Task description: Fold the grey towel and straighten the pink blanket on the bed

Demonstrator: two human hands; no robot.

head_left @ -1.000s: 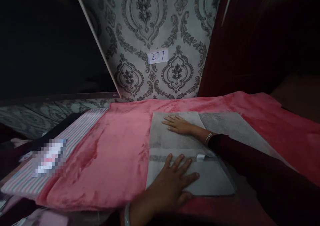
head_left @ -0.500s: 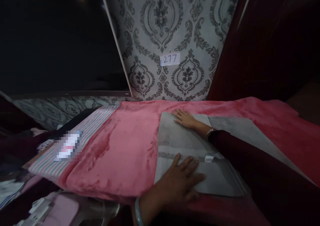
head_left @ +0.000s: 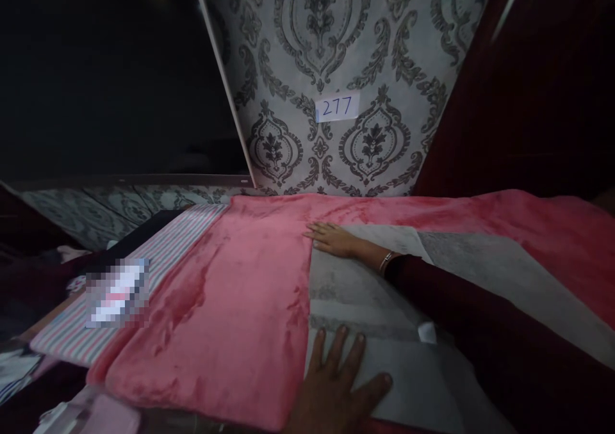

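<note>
A folded grey towel point(head_left: 368, 288) with a paler band and a small white tag point(head_left: 427, 333) lies on a pink plush blanket point(head_left: 230, 306). My right hand point(head_left: 331, 239) rests flat at the towel's far left corner, fingers stretched out past its edge onto the pink. Nearer to me, my left hand point(head_left: 336, 376) is spread on the towel close to its left edge, its wrist cut off by the bottom of the view. Neither hand grips anything. My right forearm, in a dark maroon sleeve, hides part of the towel's right side.
Striped cloth point(head_left: 187, 235) borders the pink blanket on the left, with a blurred-out item point(head_left: 118, 293) on it. A large dark screen point(head_left: 120, 82) stands behind. A paper marked 277 point(head_left: 337, 106) is on the patterned wall. Clutter, partly dark, lies at lower left.
My right hand has slid left to the towel's far left corner, its fingertips now past the edge. My left hand appears lower in view, its fingers pointing more away from me. The view has shifted slightly.
</note>
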